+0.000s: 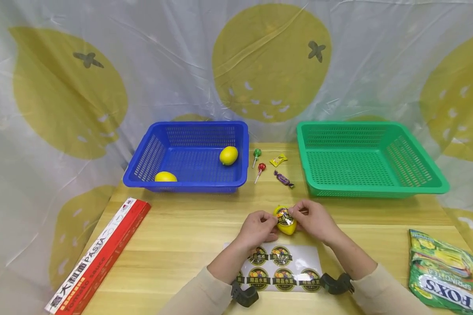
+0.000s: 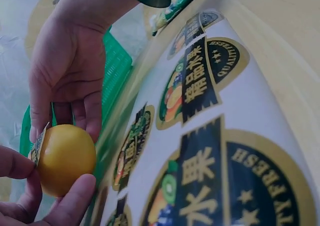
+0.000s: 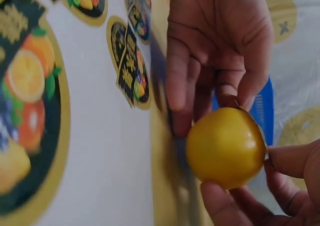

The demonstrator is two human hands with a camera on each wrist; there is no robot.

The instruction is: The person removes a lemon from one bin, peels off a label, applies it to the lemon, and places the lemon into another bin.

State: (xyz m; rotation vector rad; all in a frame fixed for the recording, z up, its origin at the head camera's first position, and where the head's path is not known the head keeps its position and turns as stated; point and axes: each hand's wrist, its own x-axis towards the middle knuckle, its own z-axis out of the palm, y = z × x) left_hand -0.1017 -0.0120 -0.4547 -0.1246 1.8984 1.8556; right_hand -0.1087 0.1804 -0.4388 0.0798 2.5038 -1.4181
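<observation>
A yellow lemon (image 1: 287,229) is held between both hands above the table. A round black-and-gold fruit sticker (image 1: 285,217) lies against its upper face, and one edge stands off the peel in the left wrist view. My left hand (image 1: 257,229) pinches the sticker's left edge, its other fingers around the lemon (image 2: 67,158). My right hand (image 1: 316,221) pinches the opposite edge, with fingers also supporting the lemon (image 3: 225,148). Just below the hands lies a white sticker sheet (image 1: 309,258) with several similar stickers, partly covered by the left forearm.
A blue basket (image 1: 197,189) with two lemons stands back left, a green basket (image 1: 374,191) back right. Between them lie two lollipops (image 1: 262,167) and two wrapped candies (image 1: 284,179). A red pasta box (image 1: 102,258) lies left; a green candy bag (image 1: 441,271) lies right.
</observation>
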